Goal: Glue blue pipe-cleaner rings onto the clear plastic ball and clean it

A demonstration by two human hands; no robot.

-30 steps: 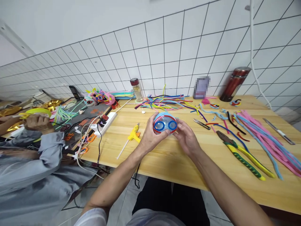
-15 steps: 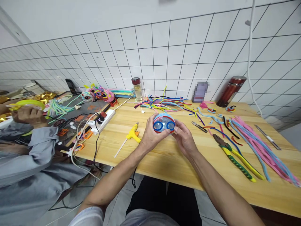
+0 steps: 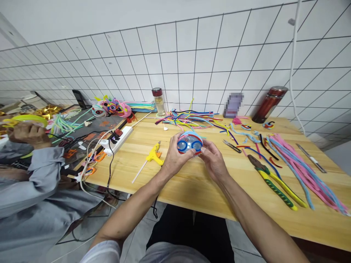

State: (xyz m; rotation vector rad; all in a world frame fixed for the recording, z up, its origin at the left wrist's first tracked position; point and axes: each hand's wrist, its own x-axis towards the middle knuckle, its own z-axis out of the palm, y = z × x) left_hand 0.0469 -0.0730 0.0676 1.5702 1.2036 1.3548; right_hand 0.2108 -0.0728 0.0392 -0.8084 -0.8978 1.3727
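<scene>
Between my hands is a clear round ball (image 3: 189, 140) edged with red and light-blue pipe cleaners, with two dark-blue rings on its front. My left hand (image 3: 177, 152) wraps its left side, the thumb pressed along the lower front. At its right edge the fingers of my right hand (image 3: 213, 155) are closed against the rim. A yellow glue gun (image 3: 154, 155) with a white glue stick lies to the left of my left hand. Right of my right hand lie small thread snips (image 3: 231, 146) and pliers with green-and-yellow grips (image 3: 271, 180).
Loose coloured pipe cleaners (image 3: 189, 118) lie behind my hands, and a pink-and-blue bundle (image 3: 304, 170) at right. A glass bottle (image 3: 158, 102) and a red thermos (image 3: 270, 105) stand at the back. A white power strip (image 3: 117, 140) with cables lies left, beside a co-worker's hand (image 3: 29, 134).
The view has shifted slightly. My hands keep their hold on the ball, which is turned a little, its two rings sitting slightly higher.
</scene>
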